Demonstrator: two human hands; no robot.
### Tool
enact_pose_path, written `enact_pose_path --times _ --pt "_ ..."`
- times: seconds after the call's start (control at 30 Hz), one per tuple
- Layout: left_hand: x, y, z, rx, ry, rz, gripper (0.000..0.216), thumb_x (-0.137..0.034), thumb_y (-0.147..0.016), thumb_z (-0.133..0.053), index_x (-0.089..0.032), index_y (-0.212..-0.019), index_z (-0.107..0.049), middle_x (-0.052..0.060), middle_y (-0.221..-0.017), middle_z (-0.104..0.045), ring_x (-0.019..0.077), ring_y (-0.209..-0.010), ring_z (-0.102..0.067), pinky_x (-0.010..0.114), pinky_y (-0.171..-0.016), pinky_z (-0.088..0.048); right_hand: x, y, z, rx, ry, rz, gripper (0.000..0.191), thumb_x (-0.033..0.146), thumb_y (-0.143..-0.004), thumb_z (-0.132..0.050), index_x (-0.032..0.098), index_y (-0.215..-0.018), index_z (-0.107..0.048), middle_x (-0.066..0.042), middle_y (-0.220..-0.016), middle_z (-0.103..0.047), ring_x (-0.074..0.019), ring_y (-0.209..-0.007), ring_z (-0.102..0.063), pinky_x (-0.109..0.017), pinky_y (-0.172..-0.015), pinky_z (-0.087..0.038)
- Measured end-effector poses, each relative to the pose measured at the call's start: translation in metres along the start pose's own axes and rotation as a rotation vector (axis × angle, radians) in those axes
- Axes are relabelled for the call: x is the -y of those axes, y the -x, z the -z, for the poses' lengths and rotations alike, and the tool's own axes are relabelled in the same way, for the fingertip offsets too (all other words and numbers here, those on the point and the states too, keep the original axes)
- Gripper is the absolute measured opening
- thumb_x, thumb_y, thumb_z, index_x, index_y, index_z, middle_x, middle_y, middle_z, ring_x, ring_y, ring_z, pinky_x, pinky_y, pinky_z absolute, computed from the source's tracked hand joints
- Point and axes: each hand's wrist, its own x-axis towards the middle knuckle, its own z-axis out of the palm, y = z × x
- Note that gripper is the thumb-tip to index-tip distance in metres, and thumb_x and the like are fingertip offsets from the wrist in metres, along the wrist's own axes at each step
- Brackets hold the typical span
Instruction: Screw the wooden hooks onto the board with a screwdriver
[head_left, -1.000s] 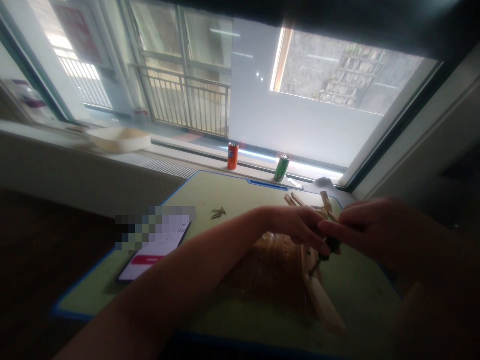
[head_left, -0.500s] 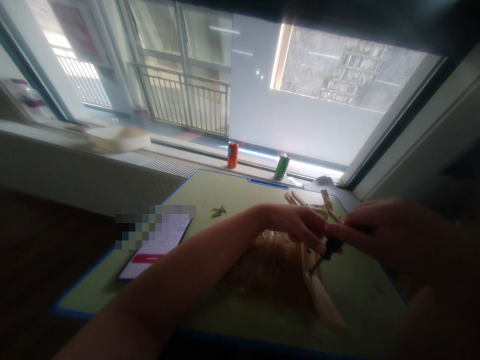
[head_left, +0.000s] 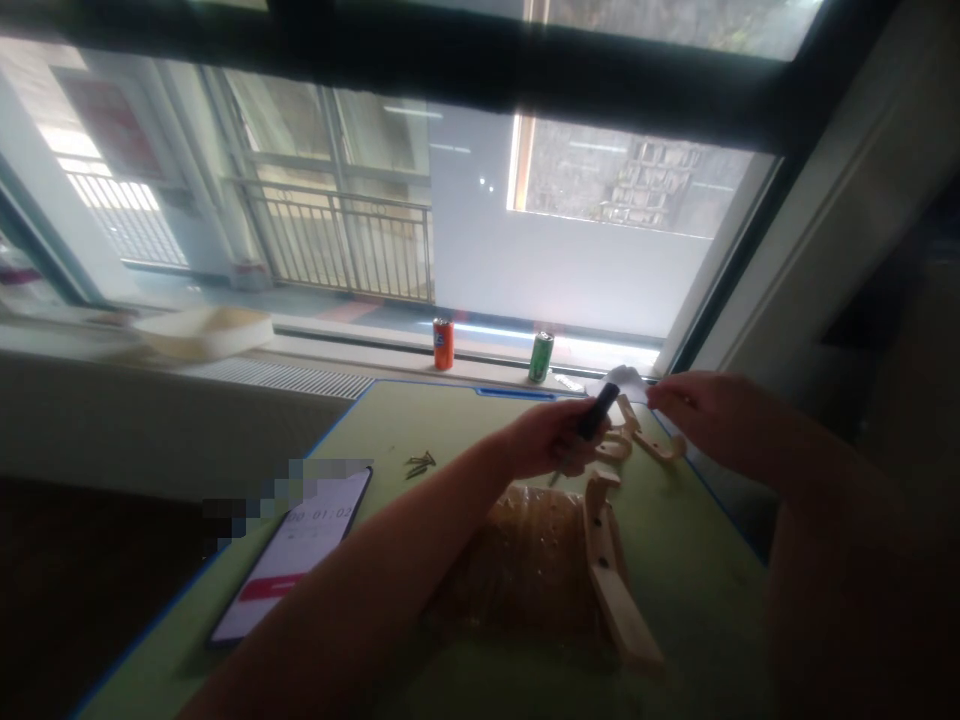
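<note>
My left hand (head_left: 551, 438) is closed around a screwdriver (head_left: 596, 412) with a black handle, its shaft slanting down to the left. Just below lies a brown block in clear plastic wrap (head_left: 536, 550). Against the block's right side rests a pale wooden piece with a hooked end (head_left: 600, 545), two dark screw heads or holes showing along it. My right hand (head_left: 705, 415) is raised at the right, apart from the screwdriver, its fingers curled together; whatever they may hold is hidden. Behind my left hand are more curved wooden pieces (head_left: 652, 442).
Several screws (head_left: 420, 464) lie on the pale green table (head_left: 442, 415), left of the block. A phone showing a timer (head_left: 292, 560) lies at the left. On the windowsill stand an orange can (head_left: 443, 345), a green can (head_left: 540, 358) and a shallow pale container (head_left: 202, 335).
The screwdriver has left the wooden piece and is now in my left hand alone, handle upward. My right hand has let go and moved up and away. The view has tilted up slightly.
</note>
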Motion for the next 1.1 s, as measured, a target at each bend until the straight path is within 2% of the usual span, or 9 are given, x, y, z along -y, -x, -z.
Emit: enact_pose_path --times 0.07,0.13,0.23,0.33,0.43,0.53,0.67,0.87,1.1 --pt "-0.003 -0.001 0.004 -0.071 0.094 -0.080 0.031 -0.041 -0.085 -0.044 -0.015 -0.068 -0.046 -0.007 -0.052 -0.024 0.0047 -0.042 -0.022 0.017 -0.040 -0.020 -0.009 -0.007 -0.014 0.028 0.053 -0.037 0.038 0.041 -0.088 -0.037 0.020 -0.077 -0.065 -0.005 -0.075 -0.066 -0.0161 -0.064 -0.057 -0.028 -0.059 -0.039" --pt "-0.004 -0.004 0.010 -0.211 0.104 -0.119 0.031 -0.040 -0.085 -0.043 -0.016 -0.064 -0.041 -0.007 -0.051 -0.024 0.0048 -0.041 -0.022 0.018 -0.038 -0.018 -0.024 -0.011 -0.035 0.017 0.054 -0.069 0.035 0.038 -0.087 -0.038 0.019 -0.078 -0.066 -0.007 -0.080 -0.065 -0.0175 -0.069 -0.058 -0.029 -0.063 -0.041" --pt "-0.002 -0.009 0.022 -0.612 0.001 -0.185 0.034 -0.044 -0.084 -0.041 -0.019 -0.062 -0.035 -0.008 -0.049 -0.025 0.0048 -0.036 -0.020 0.020 -0.035 -0.012 -0.043 -0.009 -0.077 -0.064 0.024 -0.099 0.030 0.036 -0.082 -0.046 0.017 -0.093 -0.066 -0.012 -0.098 -0.064 -0.0227 -0.086 -0.059 -0.034 -0.075 -0.043" --pt "0.001 -0.011 0.036 -0.736 -0.025 -0.197 0.033 -0.044 -0.083 -0.042 -0.020 -0.064 -0.033 -0.009 -0.047 -0.024 0.0045 -0.034 -0.020 0.019 -0.036 -0.012 -0.047 0.001 -0.123 -0.115 0.004 -0.128 0.041 0.036 -0.079 -0.051 0.013 -0.112 -0.060 -0.016 -0.115 -0.059 -0.0260 -0.103 -0.054 -0.037 -0.086 -0.042" --pt "0.002 -0.010 0.043 -0.805 -0.040 -0.193 0.034 -0.047 -0.083 -0.042 -0.020 -0.064 -0.030 -0.010 -0.046 -0.024 0.0044 -0.034 -0.019 0.019 -0.036 -0.012 -0.042 0.013 -0.161 -0.204 -0.015 -0.177 0.048 0.030 -0.077 -0.052 0.014 -0.122 -0.052 -0.015 -0.136 -0.043 -0.0290 -0.120 -0.042 -0.041 -0.094 -0.037" --pt "0.001 -0.009 0.045 -0.848 -0.062 -0.184 0.035 -0.047 -0.082 -0.042 -0.020 -0.064 -0.030 -0.010 -0.045 -0.025 0.0045 -0.034 -0.020 0.018 -0.037 -0.014 -0.039 0.020 -0.181 -0.301 -0.056 -0.200 0.036 0.026 -0.078 -0.050 0.016 -0.111 -0.058 -0.014 -0.128 -0.050 -0.0280 -0.117 -0.043 -0.043 -0.097 -0.035" --pt "0.003 -0.011 0.047 -0.863 -0.093 -0.174 0.033 -0.047 -0.080 -0.047 -0.020 -0.067 -0.034 -0.009 -0.046 -0.029 0.0043 -0.035 -0.023 0.018 -0.038 -0.017 -0.046 0.022 -0.182 -0.367 -0.098 -0.230 0.036 0.023 -0.076 -0.048 0.016 -0.110 -0.057 -0.014 -0.120 -0.054 -0.0279 -0.112 -0.046 -0.042 -0.093 -0.037" --pt "0.006 -0.014 0.051 -0.882 -0.148 -0.174 0.030 -0.045 -0.080 -0.050 -0.019 -0.070 -0.039 -0.009 -0.048 -0.033 0.0044 -0.036 -0.027 0.018 -0.039 -0.020 -0.067 0.019 -0.194 -0.343 -0.180 -0.276 0.035 0.024 -0.074 -0.051 0.016 -0.107 -0.058 -0.011 -0.104 -0.062 -0.0231 -0.095 -0.054 -0.038 -0.086 -0.040" --pt "0.005 -0.012 0.041 -0.889 -0.206 -0.223 0.029 -0.039 -0.075 -0.059 -0.018 -0.070 -0.040 -0.009 -0.048 -0.033 0.0038 -0.037 -0.027 0.018 -0.039 -0.020 -0.073 0.017 -0.202 -0.373 -0.261 -0.365 0.028 0.026 -0.079 -0.045 0.016 -0.100 -0.062 -0.011 -0.096 -0.065 -0.0211 -0.085 -0.057 -0.038 -0.080 -0.043"
